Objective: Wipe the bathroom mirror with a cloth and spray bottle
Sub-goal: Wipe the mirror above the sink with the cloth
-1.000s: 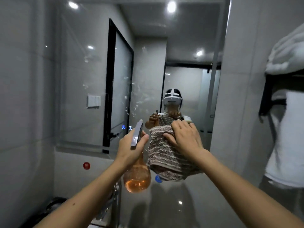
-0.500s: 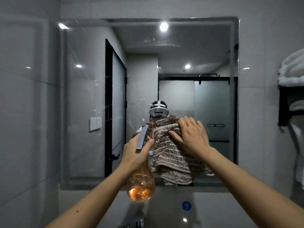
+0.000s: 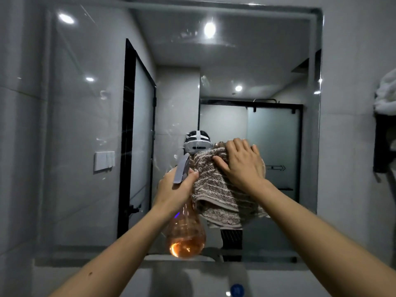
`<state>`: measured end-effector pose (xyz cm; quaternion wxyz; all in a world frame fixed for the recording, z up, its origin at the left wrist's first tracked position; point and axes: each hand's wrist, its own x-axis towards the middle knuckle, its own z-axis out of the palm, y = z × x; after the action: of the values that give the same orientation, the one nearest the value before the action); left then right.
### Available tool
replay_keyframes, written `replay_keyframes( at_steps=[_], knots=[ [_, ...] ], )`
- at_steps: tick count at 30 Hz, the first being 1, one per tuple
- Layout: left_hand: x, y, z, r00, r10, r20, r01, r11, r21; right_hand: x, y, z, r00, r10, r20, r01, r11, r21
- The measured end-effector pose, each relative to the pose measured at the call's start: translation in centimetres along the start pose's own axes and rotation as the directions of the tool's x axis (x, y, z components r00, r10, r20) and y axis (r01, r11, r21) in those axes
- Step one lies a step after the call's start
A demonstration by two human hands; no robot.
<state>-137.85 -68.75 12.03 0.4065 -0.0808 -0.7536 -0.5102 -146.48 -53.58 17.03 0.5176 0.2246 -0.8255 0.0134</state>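
Mirror (image 3: pixel 85 146): right hand (image 3: pixel 242 166), fingers flat, presses cloth (image 3: pixel 214 194); left hand (image 3: pixel 173 189) grips spray bottle (image 3: pixel 185 234); blue sticker (image 3: pixel 237 290) illegible.

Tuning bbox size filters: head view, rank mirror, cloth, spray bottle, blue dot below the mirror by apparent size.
1. mirror, largest by far.
2. cloth.
3. spray bottle: taller but narrower than the cloth; both partly hidden, so this pair is unsure.
4. blue dot, smallest.

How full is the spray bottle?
Low: amber liquid sits only in the bottom of the spray bottle held by the left hand.
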Motion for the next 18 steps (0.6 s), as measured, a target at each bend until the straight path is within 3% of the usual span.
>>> replay_keyframes(
  at_steps=[3, 9, 14, 18],
  knots=[
    [1.6, -1.2, 1.2, 0.999, 0.020, -0.026, -0.020, 1.000, 0.013, 2.2, 0.4, 2.5, 0.998, 0.062, 0.003, -0.062, 0.998, 0.030],
    [4.3, -2.8, 2.2, 0.996, 0.090, -0.016, -0.089, 0.995, 0.035, 3.7, 1.5, 6.8, 0.996, 0.059, -0.066, -0.052, 0.993, 0.103],
    [6.1, -4.5, 2.7, 0.998, 0.055, -0.042, -0.056, 0.998, -0.036, 4.2, 1.9, 9.3, 0.930, 0.036, -0.365, 0.029, 0.985, 0.172],
    [6.5, -5.6, 3.0, 0.998, 0.002, -0.065, -0.007, 0.997, -0.076, 3.8, 2.0, 10.3, 0.877, 0.047, -0.479, 0.077, 0.969, 0.236]
  ],
)
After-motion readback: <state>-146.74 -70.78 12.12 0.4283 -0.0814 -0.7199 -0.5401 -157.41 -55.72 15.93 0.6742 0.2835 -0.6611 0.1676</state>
